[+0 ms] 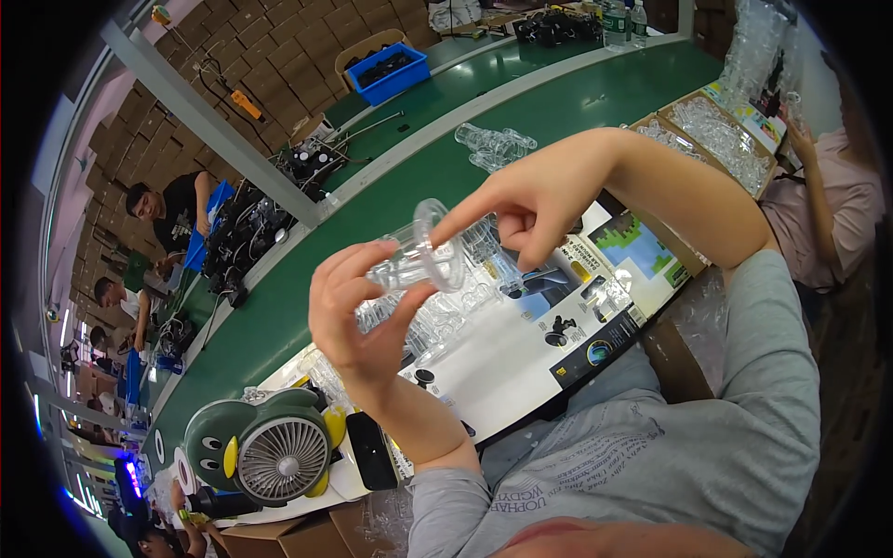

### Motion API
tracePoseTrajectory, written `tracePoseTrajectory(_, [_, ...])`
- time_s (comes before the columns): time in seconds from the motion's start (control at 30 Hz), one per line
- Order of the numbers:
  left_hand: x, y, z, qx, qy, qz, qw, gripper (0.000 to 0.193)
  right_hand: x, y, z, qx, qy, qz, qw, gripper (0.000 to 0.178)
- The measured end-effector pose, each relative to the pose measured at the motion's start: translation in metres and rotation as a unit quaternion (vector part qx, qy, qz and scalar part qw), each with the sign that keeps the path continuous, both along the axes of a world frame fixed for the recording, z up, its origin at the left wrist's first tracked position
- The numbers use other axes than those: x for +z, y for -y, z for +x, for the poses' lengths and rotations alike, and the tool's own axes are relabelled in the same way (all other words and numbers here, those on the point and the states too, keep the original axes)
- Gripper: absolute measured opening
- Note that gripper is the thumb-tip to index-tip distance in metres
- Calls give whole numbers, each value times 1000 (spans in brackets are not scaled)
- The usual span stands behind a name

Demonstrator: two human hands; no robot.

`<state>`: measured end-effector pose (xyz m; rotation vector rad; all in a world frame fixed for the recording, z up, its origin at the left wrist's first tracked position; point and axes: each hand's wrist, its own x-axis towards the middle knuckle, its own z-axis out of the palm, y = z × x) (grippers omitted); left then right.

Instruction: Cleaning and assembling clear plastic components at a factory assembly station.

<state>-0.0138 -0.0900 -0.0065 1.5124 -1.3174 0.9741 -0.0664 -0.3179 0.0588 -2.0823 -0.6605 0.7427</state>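
My left hand pinches a clear plastic part between thumb and fingers, holding it above the work surface. This part has a tube-like body and a wide round flange, which is turned toward the right. The tip of my right index finger meets the flange; the rest of my right hand has its thumb apart and the other fingers curled, with nothing held. Beneath both hands lie several similar clear plastic parts on a printed cardboard sheet.
More clear parts rest on the green table. A green character-shaped fan and black phone stand at lower left. Boxes of clear parts are at right, beside another person. Co-workers sit far left.
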Motion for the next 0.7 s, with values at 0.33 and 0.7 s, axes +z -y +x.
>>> tracePoseTrajectory(0.33, [-6, -28, 17, 23, -137, -113, 984, 50, -2, 16, -3, -54, -73, 173, 981, 75])
tracePoseTrajectory(0.7, [-21, 44, 14, -129, -425, -107, 889, 33, -116, -21, 29, -204, 149, 214, 944, 73])
